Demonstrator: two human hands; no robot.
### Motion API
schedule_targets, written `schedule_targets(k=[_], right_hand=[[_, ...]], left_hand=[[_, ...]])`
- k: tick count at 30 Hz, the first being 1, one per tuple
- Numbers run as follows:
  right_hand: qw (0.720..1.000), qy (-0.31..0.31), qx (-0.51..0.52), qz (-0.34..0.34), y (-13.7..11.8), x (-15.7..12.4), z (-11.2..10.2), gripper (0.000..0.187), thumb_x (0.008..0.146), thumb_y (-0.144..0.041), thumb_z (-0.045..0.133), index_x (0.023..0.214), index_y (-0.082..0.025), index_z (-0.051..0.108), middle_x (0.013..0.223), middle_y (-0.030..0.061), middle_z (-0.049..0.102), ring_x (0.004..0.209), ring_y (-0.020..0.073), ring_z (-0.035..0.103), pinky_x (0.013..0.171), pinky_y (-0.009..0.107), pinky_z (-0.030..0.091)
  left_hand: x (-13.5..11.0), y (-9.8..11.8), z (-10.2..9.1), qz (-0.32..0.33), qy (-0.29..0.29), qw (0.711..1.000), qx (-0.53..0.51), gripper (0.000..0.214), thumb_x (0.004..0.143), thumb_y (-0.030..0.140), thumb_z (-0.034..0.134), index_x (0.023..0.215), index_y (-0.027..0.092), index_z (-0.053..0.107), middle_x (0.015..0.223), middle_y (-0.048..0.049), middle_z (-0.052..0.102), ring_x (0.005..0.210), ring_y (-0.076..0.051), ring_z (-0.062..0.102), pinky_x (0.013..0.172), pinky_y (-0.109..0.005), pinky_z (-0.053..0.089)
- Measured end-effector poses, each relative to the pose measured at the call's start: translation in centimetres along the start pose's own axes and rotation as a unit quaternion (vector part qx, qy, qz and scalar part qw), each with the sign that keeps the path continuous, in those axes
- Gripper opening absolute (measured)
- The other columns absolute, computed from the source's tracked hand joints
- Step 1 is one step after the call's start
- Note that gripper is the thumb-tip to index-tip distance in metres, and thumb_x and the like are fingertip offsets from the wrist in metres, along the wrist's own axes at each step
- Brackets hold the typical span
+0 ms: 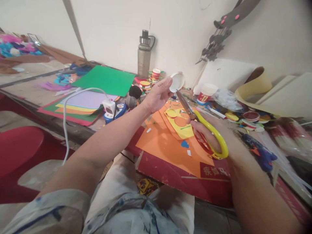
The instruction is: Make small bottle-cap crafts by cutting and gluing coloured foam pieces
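Observation:
My left hand (159, 94) grips a white paper cup (177, 82) by its side, raised over the table with its round face turned toward me. In my right hand (206, 131) is a pair of scissors (212, 130) with yellow and red handles. The scissor blades point up and left, and their tips are at the lower edge of the cup; whether they touch it I cannot tell. Below both hands lie orange paper sheets (158, 139) and a yellow sheet (186, 131) with round holes cut in it. A yellow disc (171, 113) rests there too.
Behind stands a grey bottle (144, 55). Coloured sheets (104, 78) and a blue power strip (115, 112) with a white cable lie left. To the right are a red-and-white paper cup (206, 93), several small discs, and a blue glue gun (260, 151). A red stool (21, 152) stands at left.

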State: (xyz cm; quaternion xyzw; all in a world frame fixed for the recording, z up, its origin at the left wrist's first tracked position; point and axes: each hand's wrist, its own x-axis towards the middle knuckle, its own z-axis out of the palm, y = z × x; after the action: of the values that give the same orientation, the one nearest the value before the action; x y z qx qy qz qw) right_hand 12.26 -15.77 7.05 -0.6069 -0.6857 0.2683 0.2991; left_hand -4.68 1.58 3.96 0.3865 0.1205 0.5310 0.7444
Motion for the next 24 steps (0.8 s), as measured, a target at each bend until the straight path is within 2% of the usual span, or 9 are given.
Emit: schedule_targets(k=[3, 9, 13, 18, 24], right_hand=[[1.000, 0.003, 0.019, -0.005, 0.1, -0.1, 0.1, 0.026, 0.099, -0.049, 0.054, 0.090, -0.025, 0.056, 0.055, -0.0061, 0.050, 0.047, 0.0151, 0.047, 0.053, 0.032, 0.035], [1.000, -0.013, 0.016, -0.010, 0.8, 0.0, 0.1, 0.034, 0.101, -0.054, 0.054, 0.083, -0.026, 0.051, 0.057, -0.0047, 0.051, 0.048, 0.0148, 0.046, 0.053, 0.031, 0.035], [1.000, -0.005, -0.004, -0.027, 1.0, 0.2, 0.2, 0.040, 0.102, -0.055, 0.056, 0.076, -0.026, 0.049, 0.060, -0.0017, 0.054, 0.054, 0.0156, 0.049, 0.056, 0.032, 0.038], [0.999, -0.010, -0.016, -0.041, 1.2, 0.1, 0.1, 0.047, 0.105, -0.066, 0.049, 0.083, -0.025, 0.055, 0.062, -0.0018, 0.058, 0.055, 0.0158, 0.051, 0.060, 0.032, 0.042], [1.000, -0.014, 0.018, -0.011, 1.0, -0.2, 0.2, 0.056, 0.102, -0.077, 0.048, 0.088, -0.024, 0.058, 0.058, -0.0034, 0.056, 0.047, 0.0136, 0.049, 0.048, 0.029, 0.037]], left_hand=[[0.0, -0.1, 0.0, 0.003, -0.002, 1.000, 0.001, 0.042, 0.101, 0.035, 0.070, 0.142, 0.026, 0.071, 0.129, -0.0098, 0.078, 0.090, -0.013, 0.072, 0.069, -0.024, 0.049], [0.0, -0.1, 0.0, 0.003, 0.001, 1.000, -0.005, 0.042, 0.102, 0.034, 0.068, 0.143, 0.027, 0.070, 0.131, -0.0091, 0.078, 0.090, -0.013, 0.071, 0.070, -0.024, 0.050], [-0.1, 0.0, 0.1, -0.003, 0.009, 1.000, -0.016, 0.051, 0.102, 0.039, 0.068, 0.153, 0.031, 0.063, 0.133, -0.0079, 0.078, 0.090, -0.013, 0.072, 0.070, -0.025, 0.050], [0.2, -0.2, -0.1, -0.011, 0.013, 1.000, -0.005, 0.055, 0.101, 0.041, 0.069, 0.154, 0.029, 0.062, 0.132, -0.0094, 0.079, 0.086, -0.013, 0.071, 0.067, -0.026, 0.049], [0.2, -0.4, -0.3, -0.007, 0.006, 1.000, 0.004, 0.050, 0.100, 0.037, 0.071, 0.148, 0.026, 0.067, 0.124, -0.0092, 0.080, 0.087, -0.014, 0.071, 0.067, -0.026, 0.049]])
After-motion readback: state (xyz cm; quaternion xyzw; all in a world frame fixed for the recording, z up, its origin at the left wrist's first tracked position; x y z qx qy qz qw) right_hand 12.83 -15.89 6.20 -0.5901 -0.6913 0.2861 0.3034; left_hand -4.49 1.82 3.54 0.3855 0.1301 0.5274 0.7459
